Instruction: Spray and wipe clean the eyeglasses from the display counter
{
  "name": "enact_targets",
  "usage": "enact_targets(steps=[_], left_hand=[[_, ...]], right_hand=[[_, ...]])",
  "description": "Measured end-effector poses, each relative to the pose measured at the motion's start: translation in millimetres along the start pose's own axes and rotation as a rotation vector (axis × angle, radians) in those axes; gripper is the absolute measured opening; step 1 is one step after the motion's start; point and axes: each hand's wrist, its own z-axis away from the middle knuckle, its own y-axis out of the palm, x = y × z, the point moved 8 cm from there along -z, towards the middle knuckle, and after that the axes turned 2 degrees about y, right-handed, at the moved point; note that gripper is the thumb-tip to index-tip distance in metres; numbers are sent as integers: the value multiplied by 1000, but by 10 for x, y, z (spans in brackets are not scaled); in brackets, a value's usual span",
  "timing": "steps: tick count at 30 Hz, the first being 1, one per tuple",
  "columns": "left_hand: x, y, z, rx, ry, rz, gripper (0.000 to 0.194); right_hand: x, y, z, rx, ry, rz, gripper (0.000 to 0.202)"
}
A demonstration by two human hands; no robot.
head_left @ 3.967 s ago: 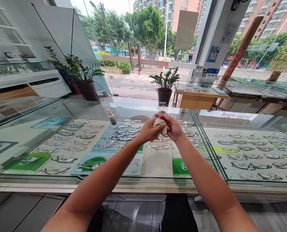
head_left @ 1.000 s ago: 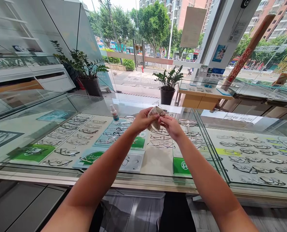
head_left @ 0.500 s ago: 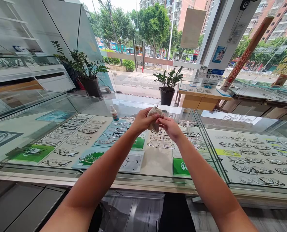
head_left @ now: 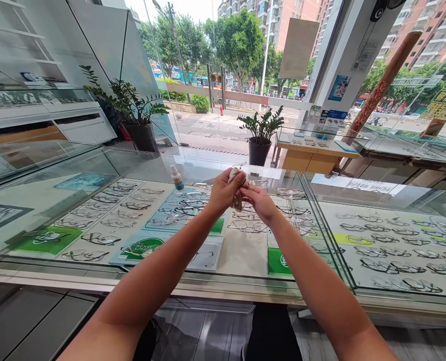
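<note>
Above the glass counter, my left hand (head_left: 223, 191) is closed around a crumpled beige cloth (head_left: 237, 203). A thin wire end of what looks like a pair of eyeglasses (head_left: 243, 164) pokes out over the top of the cloth; the rest is hidden by the cloth and fingers. Touching the left hand from the right side, my right hand (head_left: 262, 202) pinches at the eyeglasses with thumb and fingertips. A small white spray bottle (head_left: 177, 178) with a blue lower part stands upright on the counter, left of my hands.
Beneath the glass top of the display counter (head_left: 241, 286) lie several rows of eyeglass frames (head_left: 248, 227) and green cards (head_left: 48, 240). Another glass case (head_left: 396, 210) adjoins on the right. Beyond the counter stand potted plants (head_left: 259, 150) and a wooden table (head_left: 309, 155).
My left fingers have folded further over the cloth, which looks more bunched. The wire rim seen above it has turned, and my right hand has shifted slightly left and down.
</note>
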Motion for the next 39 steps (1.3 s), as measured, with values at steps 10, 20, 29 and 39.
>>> enact_targets(steps=[10, 20, 29, 39], left_hand=[[89, -28, -49, 142, -138, 79, 60], [114, -11, -52, 368, -216, 129, 46], [42, -1, -32, 154, -115, 13, 49], [96, -31, -58, 150, -182, 121, 57]], right_hand=[[99, -80, 40, -100, -5, 8, 32], [98, -163, 7, -125, 10, -51, 33], [44, 1, 42, -28, 57, -65, 37], [184, -68, 74, -103, -18, 31, 33]])
